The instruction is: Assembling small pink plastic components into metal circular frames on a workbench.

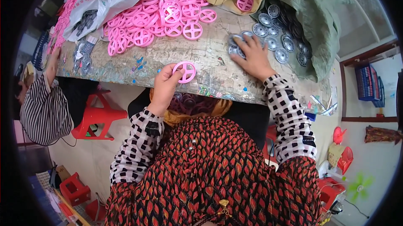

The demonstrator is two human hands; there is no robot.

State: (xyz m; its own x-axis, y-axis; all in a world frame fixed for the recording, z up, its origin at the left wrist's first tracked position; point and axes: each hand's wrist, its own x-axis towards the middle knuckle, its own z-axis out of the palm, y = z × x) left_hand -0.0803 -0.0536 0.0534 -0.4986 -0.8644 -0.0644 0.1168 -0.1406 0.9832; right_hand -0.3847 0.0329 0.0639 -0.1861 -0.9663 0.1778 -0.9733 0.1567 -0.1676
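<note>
Between the thumb and fingers of my left hand [167,84] is a pink four-spoked toy wheel ring [189,69], held up just above the table's near edge. My right hand [254,57] lies to the right with its fingers spread over several silver-grey discs [234,49], touching them; its palm hides part of these. More silver hubcap-like discs [271,42] spill toward it from a green sack [312,7]. A large heap of pink wheel rings [157,18] covers the back of the table, beyond my left hand.
The worn table [210,60] carries scattered blue bits. A yellow-brown bag [218,107] with dark and pink parts sits at my lap under the edge. White sacking [94,1] lies back left. Another person in a striped sleeve [44,104] sits left, near a red stool [100,114].
</note>
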